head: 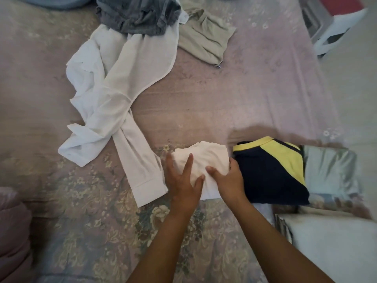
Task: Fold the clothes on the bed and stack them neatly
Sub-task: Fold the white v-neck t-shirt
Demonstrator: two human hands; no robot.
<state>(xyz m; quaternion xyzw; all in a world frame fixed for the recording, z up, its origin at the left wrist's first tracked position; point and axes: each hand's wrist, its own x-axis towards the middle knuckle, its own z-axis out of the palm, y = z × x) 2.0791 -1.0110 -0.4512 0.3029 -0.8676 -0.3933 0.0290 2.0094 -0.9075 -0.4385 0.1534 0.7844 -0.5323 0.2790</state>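
No writing, label, brand or number can be read anywhere. The clothes and the bedspread (204, 103) show none.

Floral bed (224, 94) bears white shirt (114, 88), folded garments (269, 172).

Both hands, left (183, 180) and right (226, 178), on a folded white garment (206, 158) beside a navy-yellow one (271, 172).

— What sort of place is this?
— A bedroom in a home. A bed (255, 82) with a floral quilted cover fills the view, worn clothes (114, 82) lie loose on it, and a pillow (334, 248) sits at the near right corner.
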